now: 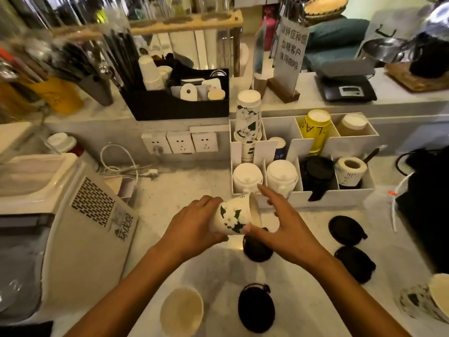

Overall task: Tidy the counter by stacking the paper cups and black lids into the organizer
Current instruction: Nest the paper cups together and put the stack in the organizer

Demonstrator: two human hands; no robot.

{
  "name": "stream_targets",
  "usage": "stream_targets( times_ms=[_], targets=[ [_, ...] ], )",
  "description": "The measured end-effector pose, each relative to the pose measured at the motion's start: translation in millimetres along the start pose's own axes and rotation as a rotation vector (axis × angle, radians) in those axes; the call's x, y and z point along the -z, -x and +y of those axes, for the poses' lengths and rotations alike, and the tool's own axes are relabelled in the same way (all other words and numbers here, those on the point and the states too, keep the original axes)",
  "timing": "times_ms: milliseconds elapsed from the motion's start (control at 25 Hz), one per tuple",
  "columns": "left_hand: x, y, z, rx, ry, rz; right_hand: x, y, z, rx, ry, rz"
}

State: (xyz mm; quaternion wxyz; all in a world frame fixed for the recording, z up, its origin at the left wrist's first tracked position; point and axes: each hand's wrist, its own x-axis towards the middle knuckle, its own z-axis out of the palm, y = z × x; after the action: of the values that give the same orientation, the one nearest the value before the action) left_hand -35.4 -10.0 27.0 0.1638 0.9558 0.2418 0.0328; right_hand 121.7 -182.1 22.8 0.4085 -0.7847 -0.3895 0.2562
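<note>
Held a flower-printed white paper cup sideways over the pale marble bench, in front of the white compartmented organizer

Left hand wrapped around the cup's base end, fingers closed on it; right hand at the open rim, thumb and fingers touching the edge, half spread. Mouth of the cup turned right, toward the right palm. Round black plastic lid lay on the bench just under the right hand, a second black lid nearer the camera, two more black lids well to the right. Upright empty paper cup stood near the bottom edge. Tall upside-down stack of matching flowered cups stood in the organizer's rear left compartment, black lid stack in a front one
</note>
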Motion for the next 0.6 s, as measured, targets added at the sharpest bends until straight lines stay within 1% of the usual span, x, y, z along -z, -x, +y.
stream_targets(
  times_ms=[160, 280, 440, 600],
  targets=[
    [-7, 21, 59, 0.093, 0.124, 0.037, 41, 24, 9, -0.1, -0.258, 0.087],
    [-31, 46, 104, 0.138, 0.231, 0.049, 62, 45, 31, -0.147, -0.364, 0.058],
    [-78, 78, 135, 0.244, 0.318, 0.023, 64, 70, 60, -0.197, -0.349, -0.088],
    [-104, 110, 151, 0.357, 0.388, 0.071, 54, 90, 71, -0.208, -0.277, -0.146]
  ],
)
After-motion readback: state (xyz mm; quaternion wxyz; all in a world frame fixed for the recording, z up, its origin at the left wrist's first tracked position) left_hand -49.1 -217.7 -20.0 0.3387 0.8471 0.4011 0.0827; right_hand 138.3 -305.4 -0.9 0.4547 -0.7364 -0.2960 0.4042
